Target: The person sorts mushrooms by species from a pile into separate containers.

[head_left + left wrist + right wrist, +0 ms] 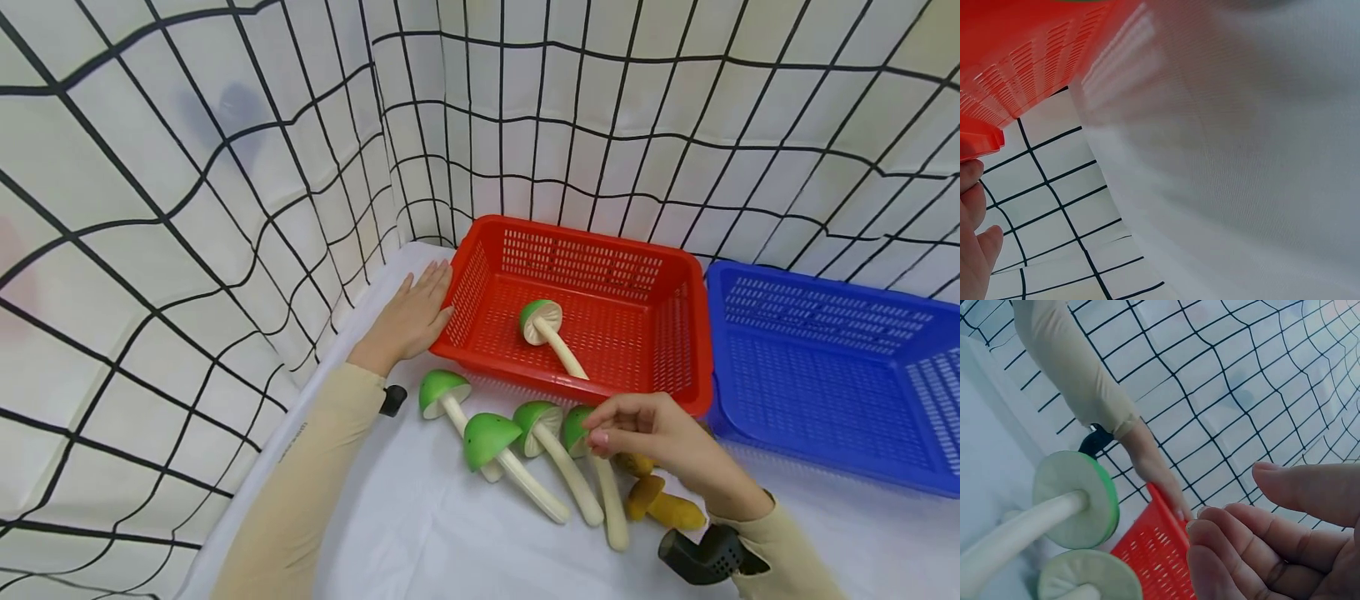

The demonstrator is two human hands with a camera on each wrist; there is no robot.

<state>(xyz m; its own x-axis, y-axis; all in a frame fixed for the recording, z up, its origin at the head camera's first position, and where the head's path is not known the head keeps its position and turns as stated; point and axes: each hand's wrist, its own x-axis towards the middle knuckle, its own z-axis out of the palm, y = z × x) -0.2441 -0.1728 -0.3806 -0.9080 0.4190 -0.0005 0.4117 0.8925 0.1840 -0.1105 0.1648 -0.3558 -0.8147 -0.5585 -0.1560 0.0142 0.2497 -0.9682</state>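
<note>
A green-capped mushroom, seemingly artificial, is laid on the white surface just in front of the red basket, toward its right end. The right hand is held over its cap; whether the cap is touched cannot be told. The mushroom's long axis is pointed roughly away from the basket: the cap is set close to the near wall, and the stem is stretched outward from it. The right hand is clearly the nearer one, so the cap end would likely be met first by a reach from there. Its fingers are loosely bent, the thumb is held apart, and nothing is gripped. The left hand is rested with straight fingers against the basket's left end, and nothing is grasped. The mushroom is formed of a domed green cap, pale underneath, and a long, smooth, cream stem. Three matching mushrooms are spread along the basket's near side, a lone mushroom is contained inside it, and yellow-brown mushrooms are placed near its right front corner.
</note>
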